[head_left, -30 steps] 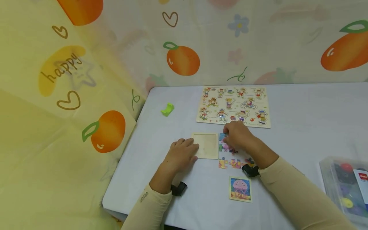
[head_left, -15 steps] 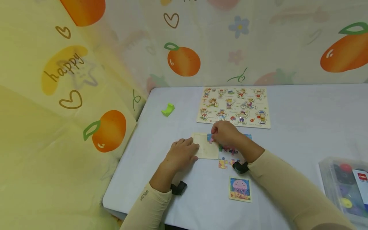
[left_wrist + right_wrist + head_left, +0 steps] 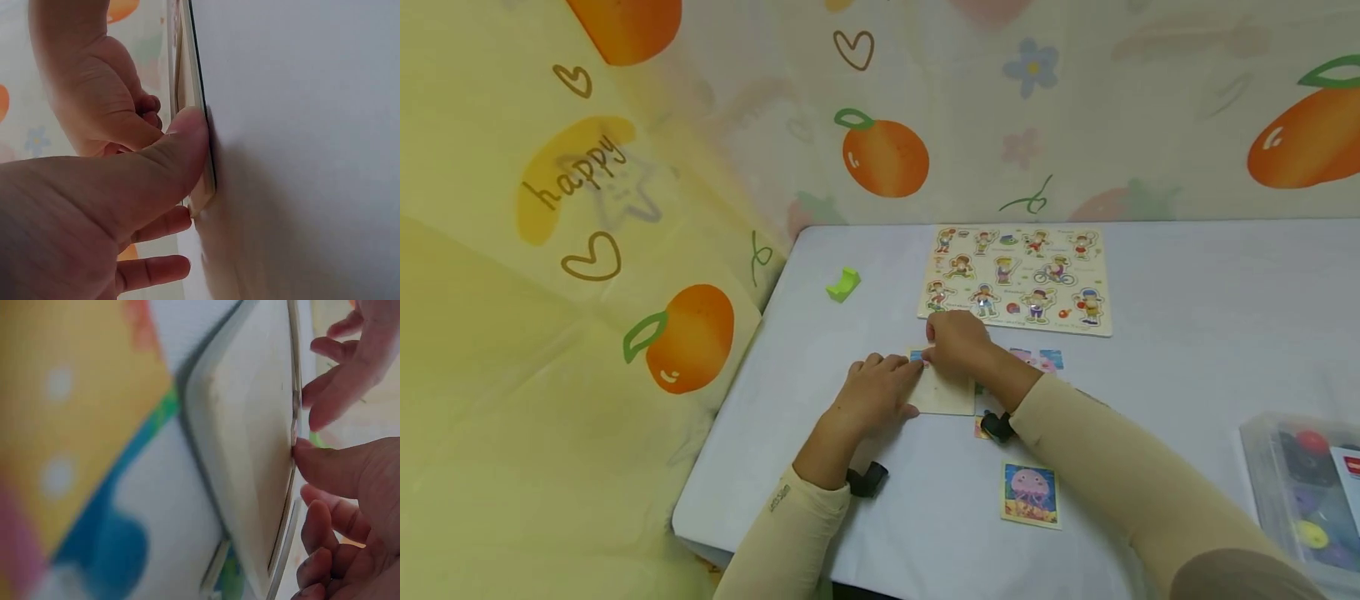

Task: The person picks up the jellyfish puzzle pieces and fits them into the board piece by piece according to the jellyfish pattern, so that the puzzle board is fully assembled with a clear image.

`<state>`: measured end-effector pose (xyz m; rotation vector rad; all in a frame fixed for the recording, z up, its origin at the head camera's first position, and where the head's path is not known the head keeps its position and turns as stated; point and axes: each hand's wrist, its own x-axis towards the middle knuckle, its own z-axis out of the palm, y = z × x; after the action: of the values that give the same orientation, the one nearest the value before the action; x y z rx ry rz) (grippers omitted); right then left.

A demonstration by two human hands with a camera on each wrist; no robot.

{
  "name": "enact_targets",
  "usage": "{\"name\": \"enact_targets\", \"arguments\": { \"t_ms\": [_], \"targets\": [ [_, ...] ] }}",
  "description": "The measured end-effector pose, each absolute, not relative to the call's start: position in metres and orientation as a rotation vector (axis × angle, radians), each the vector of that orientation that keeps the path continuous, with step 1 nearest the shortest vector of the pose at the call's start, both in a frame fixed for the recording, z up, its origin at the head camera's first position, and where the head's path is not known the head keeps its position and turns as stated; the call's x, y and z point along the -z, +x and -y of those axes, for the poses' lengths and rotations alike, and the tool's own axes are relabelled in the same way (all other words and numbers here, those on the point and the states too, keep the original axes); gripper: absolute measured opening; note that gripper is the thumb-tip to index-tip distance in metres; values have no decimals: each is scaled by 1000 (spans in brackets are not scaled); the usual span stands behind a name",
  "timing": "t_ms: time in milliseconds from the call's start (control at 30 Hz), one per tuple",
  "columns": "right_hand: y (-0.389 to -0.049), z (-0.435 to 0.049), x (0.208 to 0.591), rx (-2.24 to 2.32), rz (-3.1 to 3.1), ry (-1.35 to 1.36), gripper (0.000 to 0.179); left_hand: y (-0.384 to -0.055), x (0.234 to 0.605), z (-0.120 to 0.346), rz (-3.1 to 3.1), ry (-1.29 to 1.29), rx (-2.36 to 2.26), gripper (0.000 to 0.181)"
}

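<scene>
My left hand (image 3: pixel 876 390) rests its fingers along the left side of a shallow wooden puzzle tray (image 3: pixel 943 400). In the left wrist view, the left thumb (image 3: pixel 187 140) presses the tray's edge. My right hand (image 3: pixel 961 343) is over the tray's upper left corner, where it pinches a small blue-topped puzzle piece (image 3: pixel 915 356), mostly covered by the fingers. The right thumb (image 3: pixel 331 469) touches the tray's far rim in the right wrist view. Loose jigsaw pieces (image 3: pixel 1051 360) lie right of the tray, partly hidden by the right forearm.
A jellyfish picture card (image 3: pixel 1030 495) lies nearer on the white table (image 3: pixel 760 467). Behind the tray is a wooden board with sports figures (image 3: pixel 1018 279). A green curved block (image 3: pixel 843 285) is at far left, a clear plastic box (image 3: pixel 1262 467) at right.
My right hand has moved left from the loose pieces, carrying a puzzle piece over the tray to its upper left corner. The left hand has stayed at the tray's left side.
</scene>
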<state>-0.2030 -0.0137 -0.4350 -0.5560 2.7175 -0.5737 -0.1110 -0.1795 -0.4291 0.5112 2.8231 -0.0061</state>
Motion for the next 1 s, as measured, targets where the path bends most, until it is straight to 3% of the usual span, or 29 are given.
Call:
{"name": "enact_targets", "arguments": {
  "t_ms": [233,667,1000],
  "targets": [
    [-204,5,435,555,-2744,-570,31,-116,429,176,-2791,463,24,76],
    [-198,-87,414,412,-2669,-473,27,-118,425,178,-2779,465,83,77],
    [-185,-103,425,501,-2676,-420,26,-119,427,177,-2785,548,100,76]
  ]
}}
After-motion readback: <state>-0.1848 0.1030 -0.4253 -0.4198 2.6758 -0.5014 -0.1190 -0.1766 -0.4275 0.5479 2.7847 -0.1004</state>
